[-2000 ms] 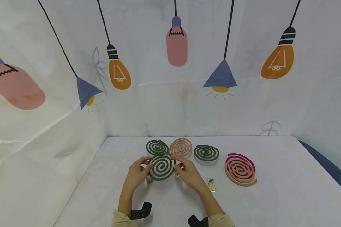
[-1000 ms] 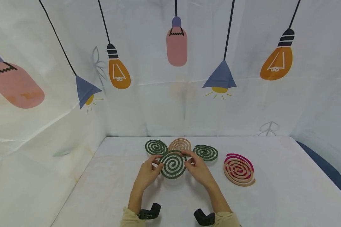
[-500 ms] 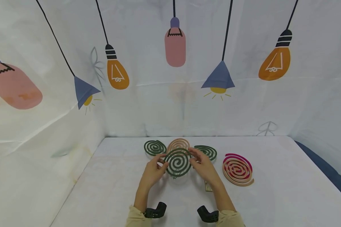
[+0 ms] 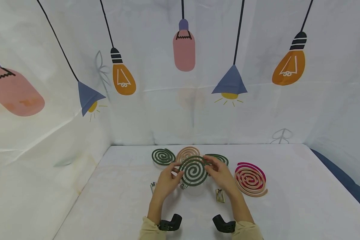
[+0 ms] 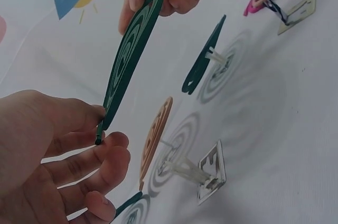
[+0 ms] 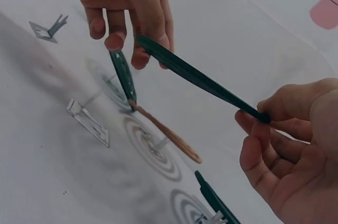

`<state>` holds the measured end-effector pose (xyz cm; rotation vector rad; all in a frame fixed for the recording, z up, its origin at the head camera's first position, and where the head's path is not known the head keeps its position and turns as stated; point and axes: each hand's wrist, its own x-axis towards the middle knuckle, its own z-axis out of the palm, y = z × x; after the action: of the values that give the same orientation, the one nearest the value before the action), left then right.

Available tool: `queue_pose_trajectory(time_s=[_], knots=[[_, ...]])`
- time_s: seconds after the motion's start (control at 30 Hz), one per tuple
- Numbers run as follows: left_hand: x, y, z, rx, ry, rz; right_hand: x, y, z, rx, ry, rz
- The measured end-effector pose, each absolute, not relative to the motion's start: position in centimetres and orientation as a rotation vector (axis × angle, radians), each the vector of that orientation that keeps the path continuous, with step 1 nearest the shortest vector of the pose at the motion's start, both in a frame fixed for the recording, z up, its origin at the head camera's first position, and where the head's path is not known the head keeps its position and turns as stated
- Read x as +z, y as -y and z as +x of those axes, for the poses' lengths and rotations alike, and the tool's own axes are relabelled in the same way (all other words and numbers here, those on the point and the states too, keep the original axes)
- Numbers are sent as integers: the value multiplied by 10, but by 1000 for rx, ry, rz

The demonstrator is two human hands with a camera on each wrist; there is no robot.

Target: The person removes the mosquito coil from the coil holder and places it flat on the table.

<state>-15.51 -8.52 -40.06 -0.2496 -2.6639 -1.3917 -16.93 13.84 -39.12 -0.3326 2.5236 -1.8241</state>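
Note:
A green mosquito coil (image 4: 193,171) is held up above the table between both hands. My left hand (image 4: 168,181) pinches its left edge between thumb and fingers. The right hand (image 4: 222,175) pinches the opposite edge. In the left wrist view the held green coil (image 5: 132,60) appears nearly edge-on, off the table. Small metal coil stands lie below: one stand (image 4: 183,185) just under the held coil, another stand (image 4: 220,195) near the right forearm, and a third stand (image 4: 153,187) partly hidden by the left hand.
Along the back sit a green coil (image 4: 163,156), a tan coil (image 4: 187,152) and another green coil (image 4: 225,159), the latter two partly covered from view. To the right, a tan coil (image 4: 250,181) overlaps a pink coil (image 4: 258,166). Behind the white table (image 4: 288,206) hangs a lamp-printed sheet.
Both hands have carried the green coil rightward and slightly farther back. The stand beside the left wrist and the one near the right forearm now show again.

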Motion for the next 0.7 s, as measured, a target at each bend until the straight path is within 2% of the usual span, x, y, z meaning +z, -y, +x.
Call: queue_pose_trajectory(time_s=[0.7], knots=[[-404, 60, -161, -1410, 2662, -330, -388, -164, -168, -1878, -2504, -301]])
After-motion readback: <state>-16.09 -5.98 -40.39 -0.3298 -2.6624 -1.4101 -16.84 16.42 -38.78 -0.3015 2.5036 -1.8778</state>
